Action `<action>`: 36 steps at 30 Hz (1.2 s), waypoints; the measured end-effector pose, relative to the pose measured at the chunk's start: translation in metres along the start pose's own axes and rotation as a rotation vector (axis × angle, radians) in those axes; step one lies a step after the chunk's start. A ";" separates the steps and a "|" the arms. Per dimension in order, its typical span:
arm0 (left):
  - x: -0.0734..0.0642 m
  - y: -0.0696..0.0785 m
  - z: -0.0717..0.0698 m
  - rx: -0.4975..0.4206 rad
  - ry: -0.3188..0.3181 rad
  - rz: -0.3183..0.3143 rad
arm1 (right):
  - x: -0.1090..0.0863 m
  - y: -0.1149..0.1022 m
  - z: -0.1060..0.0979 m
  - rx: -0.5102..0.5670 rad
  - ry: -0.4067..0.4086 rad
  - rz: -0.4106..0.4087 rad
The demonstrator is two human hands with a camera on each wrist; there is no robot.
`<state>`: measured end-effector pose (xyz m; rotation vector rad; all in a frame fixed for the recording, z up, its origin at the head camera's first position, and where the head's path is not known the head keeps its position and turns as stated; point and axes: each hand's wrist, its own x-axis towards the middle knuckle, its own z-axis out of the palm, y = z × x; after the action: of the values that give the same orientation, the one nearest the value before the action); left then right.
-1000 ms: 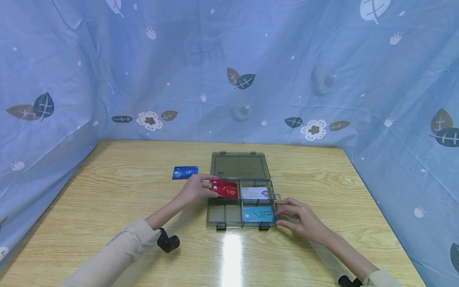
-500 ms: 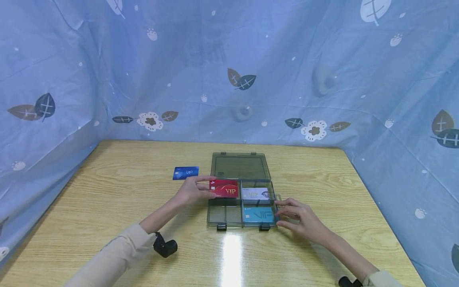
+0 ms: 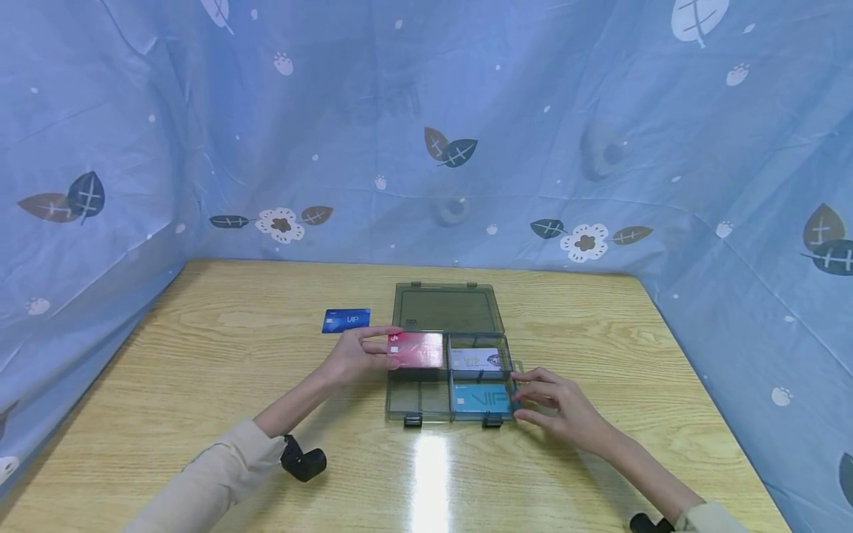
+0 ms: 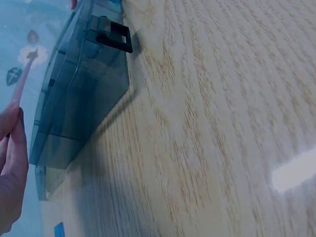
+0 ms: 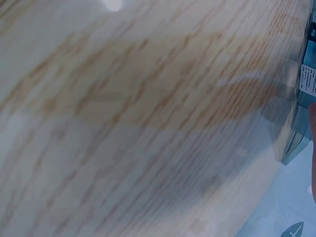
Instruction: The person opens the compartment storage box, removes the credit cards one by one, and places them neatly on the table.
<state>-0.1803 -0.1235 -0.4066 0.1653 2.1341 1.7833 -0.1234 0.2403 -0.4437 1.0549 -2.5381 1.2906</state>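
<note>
My left hand pinches a red VIP card by its left end, over the back-left compartment of a see-through grey divided box. In the left wrist view the card shows nearly edge-on, above the box's rim. My right hand rests its fingertips against the box's right wall, fingers loosely bent. A white VIP card lies in the back-right compartment and a light-blue VIP card in the front-right one. The front-left compartment holds no card.
A dark-blue VIP card lies on the wooden table, left of the box. The box's lid lies folded back behind it. Two black latches stick out at the front. A blue patterned curtain surrounds the table.
My left hand has drawn back slightly to the left, and the red card has risen and shifted left with it, its face now catching glare. The right hand stays in place.
</note>
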 end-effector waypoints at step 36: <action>-0.026 -0.017 -0.047 -0.020 0.076 -0.032 | 0.001 -0.003 -0.001 0.031 -0.012 0.013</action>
<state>-0.1695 -0.1790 -0.4115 0.0588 2.1577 1.8193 -0.1230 0.2394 -0.4406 1.0570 -2.5456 1.3347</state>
